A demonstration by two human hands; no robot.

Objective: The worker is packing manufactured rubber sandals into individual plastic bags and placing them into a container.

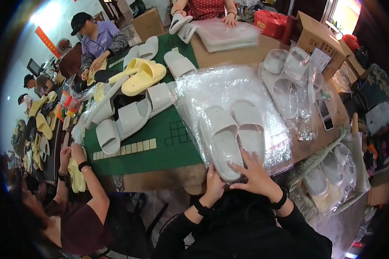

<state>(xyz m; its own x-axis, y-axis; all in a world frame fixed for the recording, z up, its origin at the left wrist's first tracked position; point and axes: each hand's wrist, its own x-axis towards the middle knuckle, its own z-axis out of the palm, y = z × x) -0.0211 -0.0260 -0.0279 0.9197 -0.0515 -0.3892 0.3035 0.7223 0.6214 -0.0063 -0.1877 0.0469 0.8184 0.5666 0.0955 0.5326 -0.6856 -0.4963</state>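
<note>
Two light grey slippers [223, 142] lie side by side at the table's near edge, toes pointing away from me, on or inside a clear plastic bag [257, 84]; I cannot tell which. My left hand [215, 185] is closed at the bag's near edge, beside the heel of the left slipper, and seems to pinch the film there. Spread fingers of my right hand [256, 176] rest on the heel ends of both slippers, holding nothing. More clear film stretches out flat and shiny beyond the toes.
Grey slippers [134, 116] and yellow slippers [143, 80] crowd the green mat [173, 157] at left. Bagged grey slippers [285, 86] stand at right, near a phone [326, 114]. A carton [317, 34] and stacked plastic bags [229, 36] are farther back. Co-workers sit left and opposite.
</note>
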